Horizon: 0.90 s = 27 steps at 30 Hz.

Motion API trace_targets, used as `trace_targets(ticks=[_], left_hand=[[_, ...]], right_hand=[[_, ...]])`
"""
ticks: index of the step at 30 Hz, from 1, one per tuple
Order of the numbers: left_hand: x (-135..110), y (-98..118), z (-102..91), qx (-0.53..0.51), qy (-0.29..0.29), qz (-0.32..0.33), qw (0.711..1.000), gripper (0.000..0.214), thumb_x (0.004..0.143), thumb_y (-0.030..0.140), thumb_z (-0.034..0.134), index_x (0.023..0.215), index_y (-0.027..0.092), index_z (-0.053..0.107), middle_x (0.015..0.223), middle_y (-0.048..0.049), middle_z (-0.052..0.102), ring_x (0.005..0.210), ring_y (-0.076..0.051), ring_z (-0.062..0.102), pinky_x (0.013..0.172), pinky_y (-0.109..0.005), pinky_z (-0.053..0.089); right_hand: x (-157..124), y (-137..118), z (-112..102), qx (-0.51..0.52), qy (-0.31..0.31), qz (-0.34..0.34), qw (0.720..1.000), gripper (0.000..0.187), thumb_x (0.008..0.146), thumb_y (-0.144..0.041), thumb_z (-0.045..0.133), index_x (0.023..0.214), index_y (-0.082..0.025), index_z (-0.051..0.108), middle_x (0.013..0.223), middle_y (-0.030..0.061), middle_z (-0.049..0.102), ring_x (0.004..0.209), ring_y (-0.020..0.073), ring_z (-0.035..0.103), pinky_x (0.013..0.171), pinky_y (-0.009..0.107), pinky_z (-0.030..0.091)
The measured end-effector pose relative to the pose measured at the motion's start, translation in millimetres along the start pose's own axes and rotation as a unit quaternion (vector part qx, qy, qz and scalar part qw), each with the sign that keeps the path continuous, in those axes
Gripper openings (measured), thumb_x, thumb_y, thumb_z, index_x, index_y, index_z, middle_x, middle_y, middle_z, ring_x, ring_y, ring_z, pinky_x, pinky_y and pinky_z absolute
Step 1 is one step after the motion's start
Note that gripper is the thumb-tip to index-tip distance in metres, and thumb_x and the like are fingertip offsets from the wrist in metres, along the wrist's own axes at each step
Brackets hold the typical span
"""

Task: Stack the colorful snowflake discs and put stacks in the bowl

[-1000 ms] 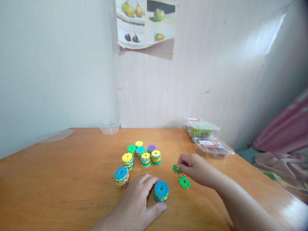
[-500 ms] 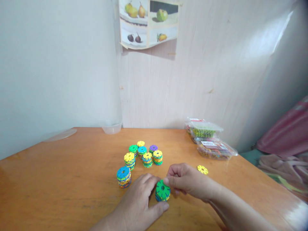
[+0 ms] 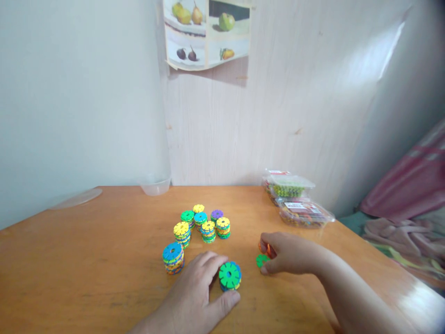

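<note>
Looking down from the head camera, single view.

- Orange wooden tabletop point(image 3: 86, 260).
- Left hand point(image 3: 194, 297) comes in from 6 o'clock. Thumb and fingers are curled around the green-topped stack of notched plastic discs point(image 3: 230, 276), thumb on the near side and fingers on the far-left side. The stack stands upright at the middle of the near edge.
- Right hand point(image 3: 288, 253) is at 3 o'clock of that stack, near it but apart. Its fingers are bunched together on a small orange plastic disc point(image 3: 267, 249), mostly hidden.
- One loose green notched disc point(image 3: 261, 260) lies flat at the thumb tip. I cannot tell whether it is gripped.
- One blue-topped disc stack point(image 3: 173, 257) stands alone at 9 o'clock of the left hand's fingers.
- A cluster of seven short disc stacks point(image 3: 208, 230) sits at 12 o'clock: four yellow-topped, one green, one blue, one purple.
- Stack count: nine in all.
- Two clear lidded plastic boxes of coloured pieces point(image 3: 306, 213) are at 2 o'clock, against the wall.
- One clear plastic tub point(image 3: 155, 185) is at 11 o'clock, with one clear flat lid point(image 3: 76, 198) at 10 o'clock.
- One fruit poster point(image 3: 206, 32) hangs on the wall at 12 o'clock.
</note>
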<state>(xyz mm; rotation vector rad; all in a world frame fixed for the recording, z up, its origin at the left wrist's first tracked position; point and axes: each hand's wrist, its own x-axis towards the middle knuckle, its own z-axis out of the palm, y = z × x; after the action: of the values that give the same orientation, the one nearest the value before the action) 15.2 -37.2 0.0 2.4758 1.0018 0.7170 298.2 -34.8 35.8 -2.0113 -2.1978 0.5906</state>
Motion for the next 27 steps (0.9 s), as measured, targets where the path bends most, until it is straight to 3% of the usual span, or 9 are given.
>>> trace_targets(ticks=[7,11,15,19,27], left_hand=[[-4.0,4.1,-4.7,-0.006,0.007,-0.005,1.0,0.032,0.087,0.031,0.056,0.118,0.026,0.056,0.12,-0.0049,0.064,0.111,-0.022,0.06,0.097,-0.034,0.048],[-3.3,7.3,-9.2,-0.016,-0.004,-0.028,0.999,0.028,0.085,0.024,0.054,0.113,0.026,0.057,0.115,-0.0041,0.066,0.107,-0.022,0.061,0.094,-0.035,0.049],[-2.2,9.9,-13.3,-0.025,-0.022,-0.029,0.999,0.021,0.089,0.025,0.049,0.108,0.025,0.057,0.109,-0.0038,0.066,0.102,-0.021,0.061,0.09,-0.034,0.05],[-3.0,8.2,-11.1,-0.031,-0.017,-0.026,0.999,0.019,0.091,0.027,0.049,0.109,0.026,0.056,0.11,-0.0028,0.065,0.102,-0.02,0.061,0.091,-0.034,0.048],[-3.9,3.7,-5.3,-0.026,0.001,-0.01,1.0,0.026,0.093,0.036,0.05,0.117,0.027,0.056,0.117,-0.0049,0.064,0.108,-0.021,0.06,0.095,-0.035,0.049]], right_hand=[[2.9,-3.1,6.6,-0.022,0.018,-0.01,1.0,0.021,0.065,-0.032,0.071,0.081,-0.023,0.062,0.079,-0.0012,0.066,0.066,0.0149,0.055,0.053,0.025,0.026],[4.7,-1.6,9.0,-0.009,0.023,-0.011,1.0,0.025,0.063,-0.031,0.073,0.085,-0.023,0.064,0.083,0.0,0.066,0.069,0.0153,0.055,0.054,0.025,0.026],[5.2,-2.5,9.6,0.007,0.02,-0.013,1.0,0.031,0.063,-0.031,0.074,0.092,-0.024,0.065,0.087,0.0002,0.067,0.069,0.0156,0.055,0.054,0.025,0.027],[4.9,-4.2,8.5,0.012,0.015,-0.014,1.0,0.024,0.063,-0.028,0.072,0.084,-0.022,0.064,0.082,-0.0004,0.066,0.068,0.015,0.054,0.054,0.025,0.026],[7.0,-3.0,10.1,0.014,0.017,-0.004,1.0,0.026,0.06,-0.028,0.074,0.082,-0.021,0.06,0.08,-0.0005,0.063,0.069,0.0148,0.053,0.054,0.024,0.025]])
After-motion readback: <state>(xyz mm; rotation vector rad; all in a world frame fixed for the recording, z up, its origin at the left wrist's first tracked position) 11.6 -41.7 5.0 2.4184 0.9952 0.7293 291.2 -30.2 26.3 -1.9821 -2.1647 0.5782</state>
